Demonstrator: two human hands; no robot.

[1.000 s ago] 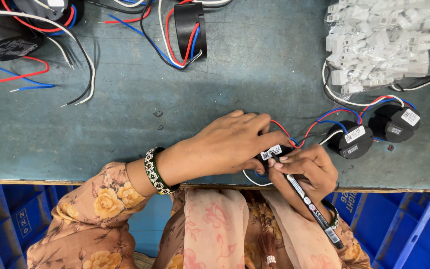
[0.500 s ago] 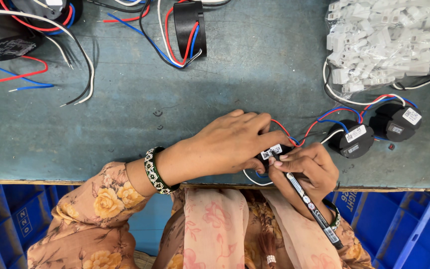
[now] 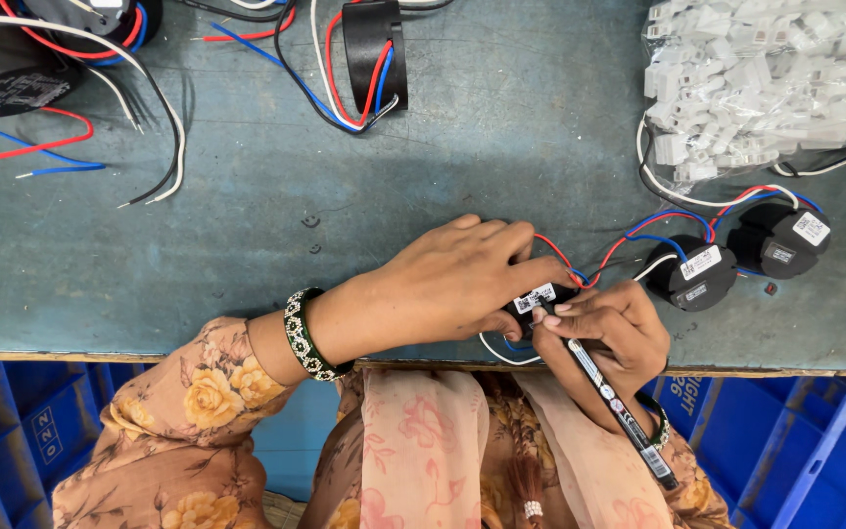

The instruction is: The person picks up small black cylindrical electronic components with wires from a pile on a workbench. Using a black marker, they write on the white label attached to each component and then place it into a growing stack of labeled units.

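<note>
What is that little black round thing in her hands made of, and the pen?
The small black part in the left hand looks like matte plastic: dull, moulded, with a paper label. The pen in the right hand seems glossy black plastic, catching light.

The right hand (image 3: pixel 611 338) shifts slightly, the pen (image 3: pixel 619 411) tip settling closer onto the small black part's white label (image 3: pixel 535 298).

Blk labelled part (image 3: pixel 538 302), pen (image 3: pixel 619 411) tilted.

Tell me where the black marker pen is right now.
The black marker pen is in the right hand, low and right of centre in the head view, its tip on the small black part that the left hand steadies at the table's near edge.
</note>
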